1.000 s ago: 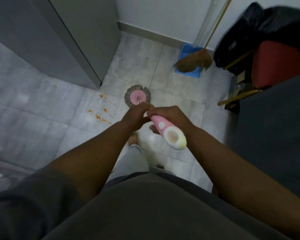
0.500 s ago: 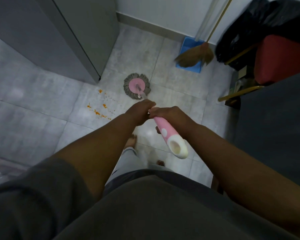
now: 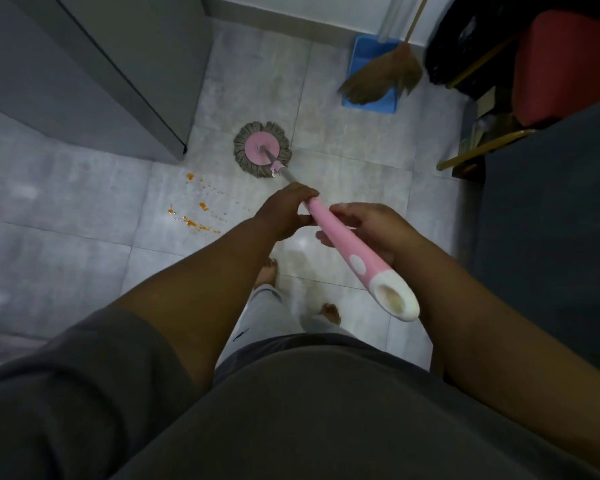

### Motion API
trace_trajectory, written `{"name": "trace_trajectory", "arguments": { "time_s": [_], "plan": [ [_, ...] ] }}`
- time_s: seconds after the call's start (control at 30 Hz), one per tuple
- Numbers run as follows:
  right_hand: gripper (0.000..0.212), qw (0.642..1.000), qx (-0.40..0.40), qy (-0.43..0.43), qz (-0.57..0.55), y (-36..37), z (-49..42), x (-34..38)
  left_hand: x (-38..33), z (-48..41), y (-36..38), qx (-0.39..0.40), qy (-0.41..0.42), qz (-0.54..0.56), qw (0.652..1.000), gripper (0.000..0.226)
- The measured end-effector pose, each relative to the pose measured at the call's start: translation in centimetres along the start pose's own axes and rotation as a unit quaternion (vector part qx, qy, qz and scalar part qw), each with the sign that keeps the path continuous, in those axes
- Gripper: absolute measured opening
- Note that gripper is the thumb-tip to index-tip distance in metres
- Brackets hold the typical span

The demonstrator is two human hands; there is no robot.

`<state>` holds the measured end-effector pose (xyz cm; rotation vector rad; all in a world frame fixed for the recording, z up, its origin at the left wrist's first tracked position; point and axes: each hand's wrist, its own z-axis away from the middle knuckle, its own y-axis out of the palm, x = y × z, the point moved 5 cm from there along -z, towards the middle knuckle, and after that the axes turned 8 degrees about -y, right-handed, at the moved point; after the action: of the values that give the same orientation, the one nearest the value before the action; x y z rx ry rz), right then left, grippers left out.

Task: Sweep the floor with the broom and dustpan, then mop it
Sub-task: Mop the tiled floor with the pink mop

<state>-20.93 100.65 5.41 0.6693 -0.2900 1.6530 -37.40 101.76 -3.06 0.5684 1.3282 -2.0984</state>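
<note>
Two hands on the mop, both gripping. Nearest to us, our dark shirt fills the bottom of the view, and our bare feet (image 3: pixel 266 273) stand on the pale tiled floor (image 3: pixel 84 258) below the forearms. Our right hand (image 3: pixel 373 230) wraps the pink mop handle (image 3: pixel 342 239) from the right side, fingers curled under it and thumb over the top; the white hollow end cap (image 3: pixel 397 301) sticks out toward us past that hand. Our left hand (image 3: pixel 286 213) sits further down, fingers closed round the top of the pink grip where the metal shaft (image 3: pixel 285 173) begins. The shaft slants forward and left to the mop head (image 3: pixel 262 153), a pink disc ringed with grey strands lying flat on the tiles. Left of the hands, orange spatter (image 3: pixel 192 221) marks the floor, near the mop head but apart from it. A grey cabinet (image 3: pixel 118 64) stands at far left. At the back wall, the broom (image 3: pixel 385 79) leans with its bristles resting on the blue dustpan (image 3: pixel 362 58). Beside them, a black bag (image 3: pixel 465 46) and a red object (image 3: pixel 565 64); we cannot tell what the red object is.
</note>
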Motion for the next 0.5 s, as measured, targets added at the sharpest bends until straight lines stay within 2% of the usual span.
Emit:
{"name": "trace_trajectory", "arguments": {
  "time_s": [0.1, 0.2, 0.37, 0.5],
  "plan": [
    [0.032, 0.994, 0.037, 0.048, -0.09, -0.2, 0.9, -1.3, -0.4, -0.2, 1.4, 0.006, -0.009, -0.004, 1.0, 0.055],
    [0.041, 0.991, 0.045, 0.063, -0.105, -1.4, 1.2, -2.2, -1.2, -0.7, 2.3, 0.024, -0.021, -0.015, 0.999, 0.059],
    [0.041, 0.988, 0.019, 0.085, -0.127, -5.3, 2.1, -3.6, -2.7, -1.1, 5.0, 0.111, -0.06, -0.019, 0.992, 0.058],
    [0.046, 0.989, 0.027, 0.09, -0.116, -9.0, 3.3, -5.1, -4.7, -0.5, 7.4, 0.137, -0.052, -0.017, 0.989, 0.049]
  ]
}}
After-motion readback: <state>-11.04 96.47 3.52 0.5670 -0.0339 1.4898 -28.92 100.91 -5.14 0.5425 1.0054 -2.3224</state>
